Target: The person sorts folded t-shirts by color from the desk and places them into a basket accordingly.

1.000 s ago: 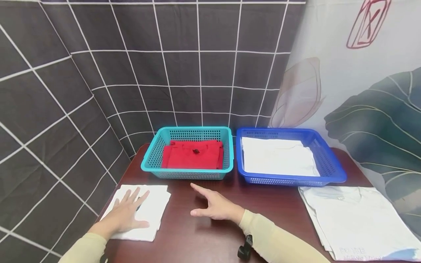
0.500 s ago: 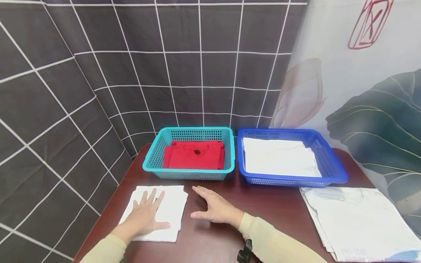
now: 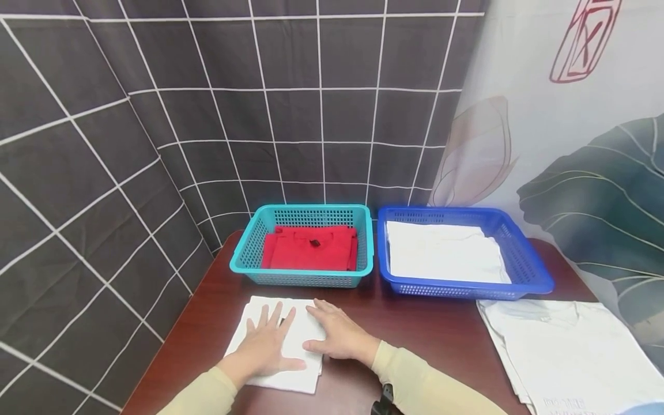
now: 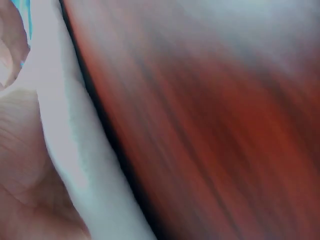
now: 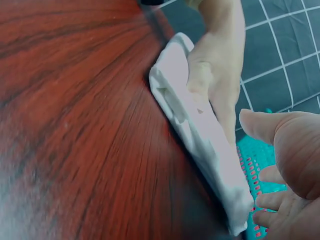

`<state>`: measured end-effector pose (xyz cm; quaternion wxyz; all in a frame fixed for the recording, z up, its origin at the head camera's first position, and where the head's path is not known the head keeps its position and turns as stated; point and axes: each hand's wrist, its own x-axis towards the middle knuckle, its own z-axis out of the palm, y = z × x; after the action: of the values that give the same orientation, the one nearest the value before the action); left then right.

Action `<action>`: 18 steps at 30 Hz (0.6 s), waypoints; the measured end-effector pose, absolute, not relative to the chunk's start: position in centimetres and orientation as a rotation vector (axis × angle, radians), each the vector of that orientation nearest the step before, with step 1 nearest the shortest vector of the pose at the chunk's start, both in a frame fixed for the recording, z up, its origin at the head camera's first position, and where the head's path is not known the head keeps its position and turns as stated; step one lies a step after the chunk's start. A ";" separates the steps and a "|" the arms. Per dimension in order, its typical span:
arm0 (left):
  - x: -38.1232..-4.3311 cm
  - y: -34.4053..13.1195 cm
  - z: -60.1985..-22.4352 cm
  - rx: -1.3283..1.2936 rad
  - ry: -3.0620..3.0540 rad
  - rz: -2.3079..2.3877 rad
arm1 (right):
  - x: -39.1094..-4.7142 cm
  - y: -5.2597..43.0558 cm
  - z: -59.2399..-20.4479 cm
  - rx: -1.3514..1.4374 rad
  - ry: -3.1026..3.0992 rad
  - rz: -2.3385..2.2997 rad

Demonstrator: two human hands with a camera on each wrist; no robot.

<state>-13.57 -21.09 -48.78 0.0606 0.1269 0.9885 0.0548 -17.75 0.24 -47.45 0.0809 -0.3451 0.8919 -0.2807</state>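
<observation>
A folded white shirt (image 3: 298, 377) lies on the dark red table in front of the teal basket. My left hand (image 3: 263, 349) rests flat on it with the fingers spread. My right hand (image 3: 342, 333) is at the shirt's right edge, its fingers loosely extended and overlapping that edge in the head view. The right wrist view shows the folded shirt (image 5: 200, 135) edge-on, the left hand (image 5: 215, 65) on its upper face and the right hand (image 5: 295, 155) close beside it. In the left wrist view the shirt (image 4: 75, 135) runs alongside the left hand (image 4: 25, 165).
Behind the shirt stands a teal basket (image 3: 303, 280) holding folded red clothing (image 3: 311, 253). A blue basket (image 3: 526, 276) with folded white clothing (image 3: 443, 253) sits to its right. A white shirt stack (image 3: 570, 351) lies at the table's right side. Dark gridded cloth hangs behind.
My left hand has slid the folded white shirt rightward across the table, up to my right hand. The right hand has stayed nearly in place. The view has tilted up slightly.
</observation>
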 end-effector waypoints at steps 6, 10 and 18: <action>-13.8 -18.5 -48.9 0.421 2.984 0.155 | -18.1 1.2 -47.6 -1.035 2.700 -0.781; -13.8 -16.5 -48.9 0.400 2.960 0.189 | -18.2 2.7 -47.9 -1.031 2.719 -0.769; -13.8 -12.8 -49.2 0.386 2.967 0.166 | -17.9 6.2 -48.8 -1.013 2.747 -0.789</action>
<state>-13.78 -12.79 -49.16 0.0725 0.1284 0.9875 0.0553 -17.88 6.22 -48.78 0.0545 -0.3334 0.9047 -0.2597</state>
